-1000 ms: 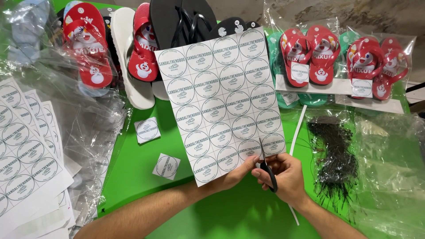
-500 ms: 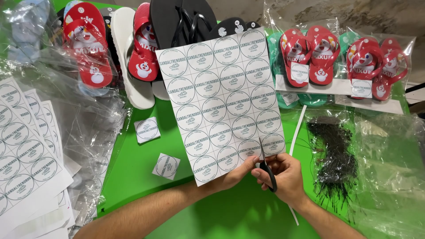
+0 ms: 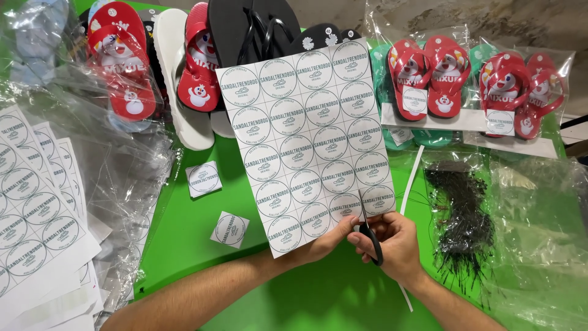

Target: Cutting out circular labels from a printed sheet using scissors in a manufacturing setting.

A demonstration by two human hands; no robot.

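The left hand (image 3: 327,236) pinches the label sheet (image 3: 309,144) at its lower edge; the right hand (image 3: 392,242), just beside, grips black scissors (image 3: 369,230) cutting into it.

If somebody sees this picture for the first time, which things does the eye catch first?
First, the white sheet of round labels, held upright at the centre over the green table by the left hand, while the right hand cuts into its lower edge with scissors. Next, the red sandals in clear bags at upper right.
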